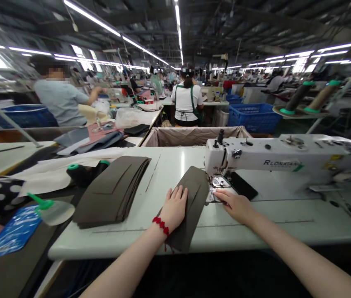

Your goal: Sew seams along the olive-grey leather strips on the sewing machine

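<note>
My left hand [175,205] lies flat, fingers stretched, on a dark olive fabric panel [196,192] just left of the sewing machine's needle area. A red bracelet [160,224] circles that wrist. At the machine's metal needle plate [217,193], my right hand [236,205] reaches in with its index finger extended; the other fingers curl under and are partly hidden, and I cannot tell if they pinch anything. The white sewing machine [256,155] stands over the plate. Left of my left hand sits a stack of similar olive panels [110,192].
A dark phone-like slab [242,185] lies beneath the machine arm. Black thread cones [80,174], a green-tipped bottle [55,211] and a blue packet [13,231] are at left. Behind the table is a cloth-lined bin [190,134]. Two co-workers sit farther off; thread spools [299,96] stand upper right.
</note>
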Available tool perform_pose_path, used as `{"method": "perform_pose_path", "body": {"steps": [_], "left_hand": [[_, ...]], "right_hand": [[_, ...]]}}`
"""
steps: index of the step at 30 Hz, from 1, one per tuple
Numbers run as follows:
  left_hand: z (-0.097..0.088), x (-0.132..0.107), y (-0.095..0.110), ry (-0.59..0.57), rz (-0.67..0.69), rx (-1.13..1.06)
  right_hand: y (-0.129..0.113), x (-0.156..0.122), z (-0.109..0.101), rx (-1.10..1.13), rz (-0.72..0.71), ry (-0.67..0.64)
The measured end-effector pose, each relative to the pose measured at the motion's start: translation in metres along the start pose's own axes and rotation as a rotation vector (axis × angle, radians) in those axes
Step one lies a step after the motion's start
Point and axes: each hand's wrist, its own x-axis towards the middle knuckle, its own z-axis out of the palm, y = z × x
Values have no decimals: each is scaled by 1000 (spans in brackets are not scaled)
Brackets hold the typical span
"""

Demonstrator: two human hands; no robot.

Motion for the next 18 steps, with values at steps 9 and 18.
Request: {"method": "perform_pose_path", "body": {"steps": [9, 18], "left_hand": [[-8, -92, -7, 39, 88, -118], [-25, -31, -4, -252, 513, -141]], "right_hand": [[-31, -163, 21, 243, 354, 86], [-53, -200, 27, 507, 598, 71]]}}
